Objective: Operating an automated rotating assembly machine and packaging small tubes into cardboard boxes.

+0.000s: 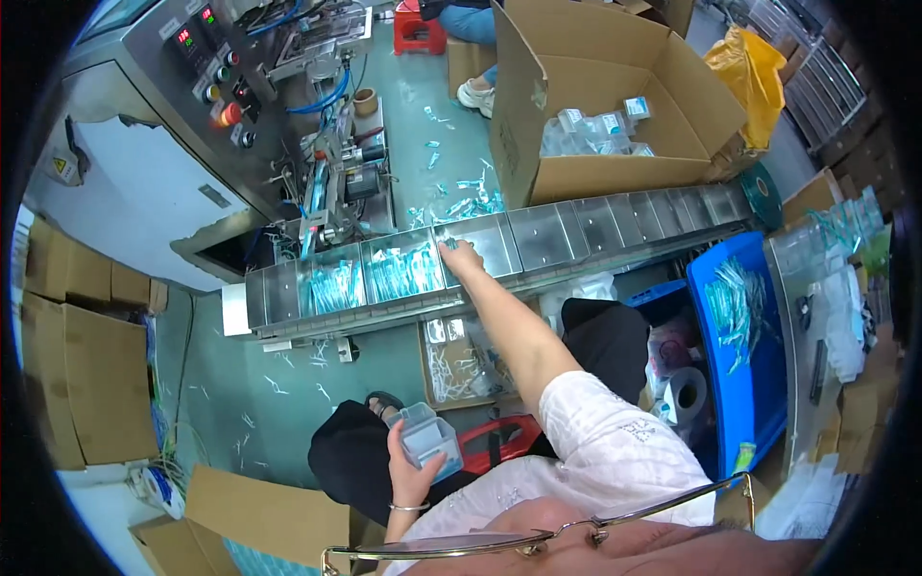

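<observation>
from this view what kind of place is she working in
Most likely a small factory packing line. A segmented metal conveyor carries small blue items past the right hand, a machine control panel stands beside it, and an open cardboard box holds filled clear packs. The left hand holds a small clear box.

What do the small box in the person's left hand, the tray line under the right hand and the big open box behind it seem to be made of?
Small box, held by the left hand: probably clear plastic, see-through and glossy. Tray line, reached by the right hand: likely sheet metal, grey and dully reflective. Big open box: corrugated cardboard, matt brown with folded flaps.
</observation>
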Motion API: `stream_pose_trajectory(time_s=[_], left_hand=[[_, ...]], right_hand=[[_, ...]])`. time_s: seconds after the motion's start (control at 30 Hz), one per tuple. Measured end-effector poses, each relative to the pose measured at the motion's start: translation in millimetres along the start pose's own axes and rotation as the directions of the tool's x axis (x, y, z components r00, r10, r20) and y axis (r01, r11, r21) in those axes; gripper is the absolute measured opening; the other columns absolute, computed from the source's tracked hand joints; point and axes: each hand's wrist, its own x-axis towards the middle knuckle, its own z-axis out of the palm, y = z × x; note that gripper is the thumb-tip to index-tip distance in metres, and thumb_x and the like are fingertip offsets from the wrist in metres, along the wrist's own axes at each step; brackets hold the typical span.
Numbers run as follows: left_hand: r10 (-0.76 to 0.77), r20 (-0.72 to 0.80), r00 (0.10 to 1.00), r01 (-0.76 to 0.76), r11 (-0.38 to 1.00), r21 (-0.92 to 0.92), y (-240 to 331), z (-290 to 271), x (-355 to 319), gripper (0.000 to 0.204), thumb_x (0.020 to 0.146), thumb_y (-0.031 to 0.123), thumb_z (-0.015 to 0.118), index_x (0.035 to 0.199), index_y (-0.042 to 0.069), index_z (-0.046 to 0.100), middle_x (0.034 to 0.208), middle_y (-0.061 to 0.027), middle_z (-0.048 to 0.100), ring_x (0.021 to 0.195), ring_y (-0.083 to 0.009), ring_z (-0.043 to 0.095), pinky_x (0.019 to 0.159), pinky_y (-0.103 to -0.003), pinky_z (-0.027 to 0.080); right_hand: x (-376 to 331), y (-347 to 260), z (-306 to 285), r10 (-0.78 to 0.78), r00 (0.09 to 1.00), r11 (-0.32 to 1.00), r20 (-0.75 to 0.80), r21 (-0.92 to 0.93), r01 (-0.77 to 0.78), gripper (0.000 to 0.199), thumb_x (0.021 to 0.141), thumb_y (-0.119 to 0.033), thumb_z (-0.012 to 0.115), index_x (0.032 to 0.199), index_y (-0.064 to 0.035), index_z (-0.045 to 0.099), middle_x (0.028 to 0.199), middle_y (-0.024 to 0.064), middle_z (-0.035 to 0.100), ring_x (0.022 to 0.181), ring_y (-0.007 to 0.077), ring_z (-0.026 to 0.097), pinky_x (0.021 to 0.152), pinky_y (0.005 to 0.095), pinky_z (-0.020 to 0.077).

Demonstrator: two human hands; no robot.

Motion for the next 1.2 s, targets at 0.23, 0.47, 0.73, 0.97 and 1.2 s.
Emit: stream_pose_trajectory(time_s=[0.23,0.47,0.73,0.97,1.2], left_hand=[[-0.031,0.079,0.996,0.030,0.999,0.019,0.3,-1.9,6.5,0.079,0.061,0.006,0.069,0.127,0.007,0.025,0.113,-0.0137,0.045,0.099,-0.0215,0.050,0.084,-0.032,0.041],[-0.028,0.112,0.993,0.025,0.999,0.030,11.9,-5.5,9.2,0.078,0.062,0.008,0.069,0.127,0.007,0.024,0.112,-0.0141,0.045,0.099,-0.0216,0.050,0.084,-0.033,0.041],[-0.053,0.127,0.990,0.048,0.998,0.042,20.2,-5.4,3.8,0.080,0.061,0.005,0.069,0.127,0.006,0.024,0.110,-0.0145,0.047,0.098,-0.0221,0.051,0.084,-0.032,0.042],[-0.048,0.109,0.993,0.041,0.997,0.068,14.1,-1.4,-2.1,0.081,0.061,0.011,0.072,0.126,0.003,0.024,0.111,-0.0163,0.048,0.099,-0.0227,0.051,0.085,-0.031,0.041],[0.045,0.237,0.971,-0.076,0.989,0.124,23.5,-9.0,18.6,0.088,0.057,0.003,0.071,0.129,0.003,0.020,0.120,-0.0150,0.041,0.109,-0.0233,0.043,0.093,-0.033,0.034]], right_hand=[[3.4,-3.8,-9.7,-0.037,0.999,0.962,0.039,0.274,0.024,0.101,0.053,-0.067,0.062,0.111,0.0128,0.043,0.114,0.0236,0.049,0.105,0.0330,0.049,0.088,0.0367,0.0391],[-32.7,-30.4,-17.9,-0.101,0.987,0.868,-0.124,-0.496,0.026,0.088,0.061,-0.072,0.049,0.117,-0.0039,0.048,0.120,0.0194,0.044,0.108,0.0342,0.045,0.090,0.0429,0.0342],[-30.0,-21.4,-18.6,0.001,0.999,0.965,-0.041,-0.264,-0.012,0.092,0.061,-0.066,0.055,0.119,0.0030,0.040,0.119,0.0230,0.044,0.107,0.0331,0.047,0.089,0.0400,0.0366],[14.7,5.3,5.4,0.027,0.998,0.903,0.056,0.426,-0.049,0.088,0.046,-0.031,0.081,0.113,0.0092,0.040,0.104,0.0199,0.055,0.094,0.0267,0.055,0.080,0.0318,0.0438],[-12.2,2.9,-23.7,-0.115,0.990,0.550,-0.079,0.825,0.130,0.043,0.056,-0.004,0.071,0.094,0.0015,0.051,0.085,0.0088,0.059,0.073,0.0204,0.059,0.066,0.0324,0.0481]])
